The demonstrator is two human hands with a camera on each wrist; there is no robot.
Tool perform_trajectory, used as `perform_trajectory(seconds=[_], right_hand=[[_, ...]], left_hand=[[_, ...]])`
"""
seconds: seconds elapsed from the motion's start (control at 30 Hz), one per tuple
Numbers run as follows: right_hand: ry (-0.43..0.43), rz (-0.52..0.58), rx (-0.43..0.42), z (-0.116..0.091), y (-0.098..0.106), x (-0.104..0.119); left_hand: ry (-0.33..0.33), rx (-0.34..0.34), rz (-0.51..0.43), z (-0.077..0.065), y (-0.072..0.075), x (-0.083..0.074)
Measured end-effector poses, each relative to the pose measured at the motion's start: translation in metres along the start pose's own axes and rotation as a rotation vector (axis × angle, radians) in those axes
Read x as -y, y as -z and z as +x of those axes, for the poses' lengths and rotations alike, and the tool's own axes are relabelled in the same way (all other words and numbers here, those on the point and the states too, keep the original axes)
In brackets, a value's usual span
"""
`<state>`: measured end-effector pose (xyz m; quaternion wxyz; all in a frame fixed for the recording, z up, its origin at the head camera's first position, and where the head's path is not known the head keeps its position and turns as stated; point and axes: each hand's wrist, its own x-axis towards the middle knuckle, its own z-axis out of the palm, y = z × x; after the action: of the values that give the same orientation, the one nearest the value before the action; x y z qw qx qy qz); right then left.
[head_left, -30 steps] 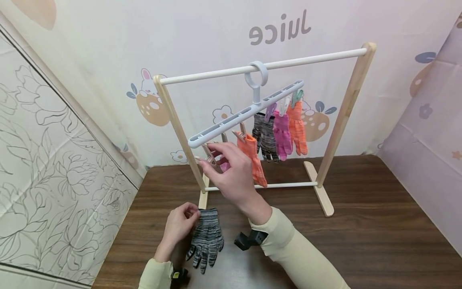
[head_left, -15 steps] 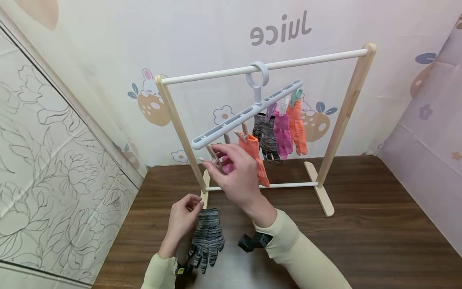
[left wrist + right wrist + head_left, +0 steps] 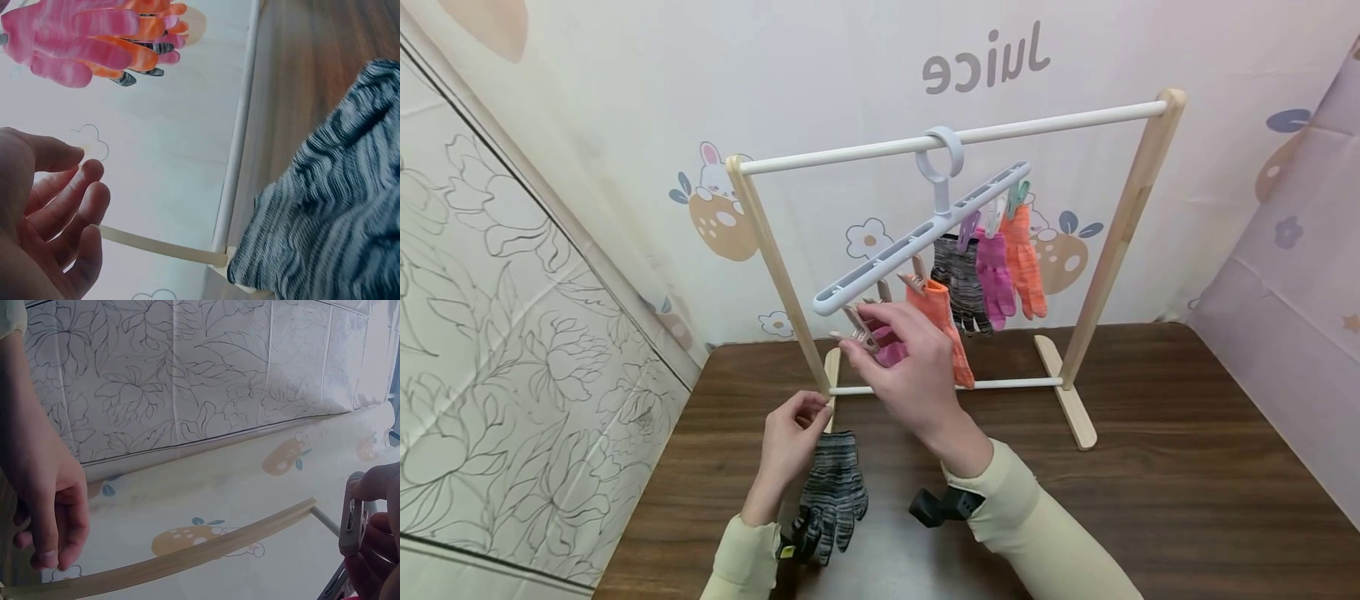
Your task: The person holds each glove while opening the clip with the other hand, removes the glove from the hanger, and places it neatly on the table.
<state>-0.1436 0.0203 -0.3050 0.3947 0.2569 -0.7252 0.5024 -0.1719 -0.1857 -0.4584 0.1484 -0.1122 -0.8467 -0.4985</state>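
Fingers of my right hand (image 3: pixel 913 362) are curled in, thumb and forefinger pinching the beige end clip (image 3: pixel 861 328); my left hand (image 3: pixel 790 442) has its fingers loosely bent, with nothing in them, near the loose striped glove (image 3: pixel 837 479). Biggest is the table (image 3: pixel 1187 475), bearing the wooden rack (image 3: pixel 1117 242). From its top rail (image 3: pixel 850 152) hooks the hanger (image 3: pixel 938 226), one end toward me. Since it looks free to swing, I judge this clip wants an even squeeze on both handles, without a downward tug; how wide its jaws stand, I cannot tell. No container shows; the slotted hanger carries the gloves instead. Its far half bears a grey-striped glove (image 3: pixel 958 279), a pink glove (image 3: pixel 995 271) and an orange glove (image 3: pixel 1024 262); its near half, a second orange glove (image 3: pixel 942 312) and, partly behind my hand, a second pink glove (image 3: pixel 81 40). Below, the loose striped glove lies flat on the table, fingers toward me. Smallest, the far clips are purple (image 3: pixel 968 232), white (image 3: pixel 995 217) and green (image 3: pixel 1018 198).
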Motion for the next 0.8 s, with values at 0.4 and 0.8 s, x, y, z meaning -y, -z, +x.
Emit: perform_trajectory(seconds=[0.4, 0.8], right_hand=[[0.024, -0.007, -0.054, -0.007, 0.011, 0.002], [0.012, 0.018, -0.069, -0.014, 0.029, 0.003]], left_hand=[[-0.01, 0.004, -0.06, 0.006, -0.008, -0.007], [-0.025, 0.007, -0.156, 0.01, -0.004, -0.014]])
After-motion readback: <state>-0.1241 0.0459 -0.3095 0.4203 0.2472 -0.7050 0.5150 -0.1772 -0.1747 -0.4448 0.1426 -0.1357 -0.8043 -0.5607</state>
